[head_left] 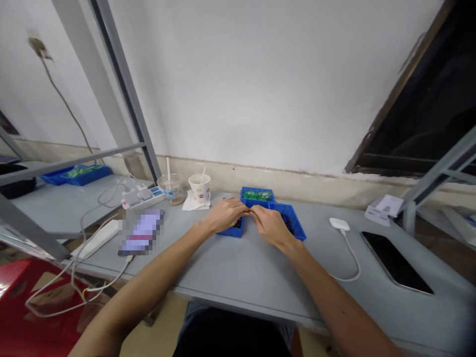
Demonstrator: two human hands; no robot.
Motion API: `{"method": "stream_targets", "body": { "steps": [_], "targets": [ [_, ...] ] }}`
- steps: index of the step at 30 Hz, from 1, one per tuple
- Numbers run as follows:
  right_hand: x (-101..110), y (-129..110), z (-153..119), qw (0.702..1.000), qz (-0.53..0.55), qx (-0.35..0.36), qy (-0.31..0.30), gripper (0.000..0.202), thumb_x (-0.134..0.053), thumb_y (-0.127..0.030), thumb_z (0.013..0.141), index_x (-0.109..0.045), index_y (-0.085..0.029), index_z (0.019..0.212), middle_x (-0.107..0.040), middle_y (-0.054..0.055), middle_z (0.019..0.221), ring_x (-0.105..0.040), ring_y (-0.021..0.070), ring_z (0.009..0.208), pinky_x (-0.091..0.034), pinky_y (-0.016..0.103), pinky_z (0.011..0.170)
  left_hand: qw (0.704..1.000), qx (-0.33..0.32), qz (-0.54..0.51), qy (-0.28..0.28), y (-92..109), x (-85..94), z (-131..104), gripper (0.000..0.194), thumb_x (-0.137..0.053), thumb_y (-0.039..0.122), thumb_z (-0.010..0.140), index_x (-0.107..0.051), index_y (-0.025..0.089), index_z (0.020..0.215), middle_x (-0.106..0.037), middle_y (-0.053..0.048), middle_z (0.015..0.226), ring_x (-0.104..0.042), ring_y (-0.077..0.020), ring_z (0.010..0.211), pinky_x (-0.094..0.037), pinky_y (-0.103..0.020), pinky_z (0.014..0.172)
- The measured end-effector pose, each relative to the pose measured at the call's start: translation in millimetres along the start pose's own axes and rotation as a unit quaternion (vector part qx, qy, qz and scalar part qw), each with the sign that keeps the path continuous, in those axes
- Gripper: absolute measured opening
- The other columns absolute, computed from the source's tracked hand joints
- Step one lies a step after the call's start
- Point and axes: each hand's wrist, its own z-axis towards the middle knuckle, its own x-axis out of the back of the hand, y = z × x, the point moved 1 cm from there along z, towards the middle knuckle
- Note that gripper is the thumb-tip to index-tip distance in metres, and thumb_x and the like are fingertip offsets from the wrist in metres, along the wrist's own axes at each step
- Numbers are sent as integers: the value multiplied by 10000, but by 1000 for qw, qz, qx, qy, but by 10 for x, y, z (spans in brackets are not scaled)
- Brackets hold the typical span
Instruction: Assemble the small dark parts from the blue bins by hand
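My left hand [226,214] and my right hand [268,223] meet at the fingertips above the blue bins. Both are closed in a pinch, and whatever sits between the fingers is too small and hidden to make out. Under my left hand lies a blue bin [235,232] with small dark pieces in it, partly covered by the hand. Beside my right hand a second blue bin [297,225] also holds dark pieces. Behind them stands a blue bin [273,194] with green items [256,195] inside.
A paper cup [200,189] and a clear plastic cup [171,191] stand back left, near a power strip [145,198] and a pixelated phone-like object [142,233]. At right lie a white earbud case [339,224] on a cable and a black phone [396,263].
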Motion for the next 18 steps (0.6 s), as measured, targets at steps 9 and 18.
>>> {"method": "stream_targets", "body": {
  "steps": [9, 18],
  "targets": [
    [78, -70, 67, 996, -3, -85, 16, 372, -355, -318, 1104, -580, -212, 828, -705, 38, 823, -597, 182, 737, -310, 299, 699, 999, 35, 19, 19, 42, 98, 49, 397, -366, 373, 1120, -699, 175, 1035, -715, -75, 951, -654, -195, 920, -454, -340, 873],
    [-26, 92, 148, 991, -117, -43, -58, 261, -446, -139, 1036, -706, -151, 1066, -760, 126, 1060, -664, 246, 1037, -380, 352, 922, 995, 91, 31, -16, -211, 137, -41, 338, -466, 378, 1082, -732, 176, 1029, -670, -98, 1074, -593, -245, 1033, -485, -394, 925]
  ]
}}
